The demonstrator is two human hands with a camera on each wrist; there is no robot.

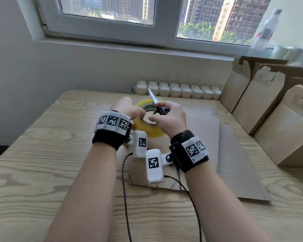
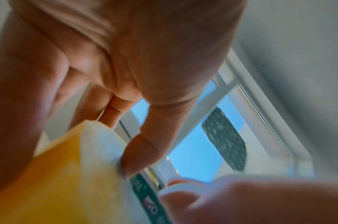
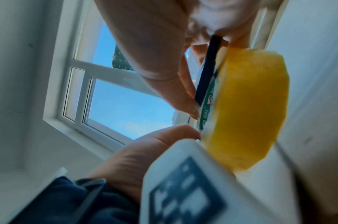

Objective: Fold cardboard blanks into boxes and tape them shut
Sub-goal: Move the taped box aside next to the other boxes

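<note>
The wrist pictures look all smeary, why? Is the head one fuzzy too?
Left wrist view: the left hand and yellow tape roll sit too close, so they blur. Right wrist view: the same, with bright window glare. Head view: sharper, edges bent.

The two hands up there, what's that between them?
In the head view a yellow tape roll sits between the left hand and the right hand; the right hand also holds scissors, blade pointing up.
</note>
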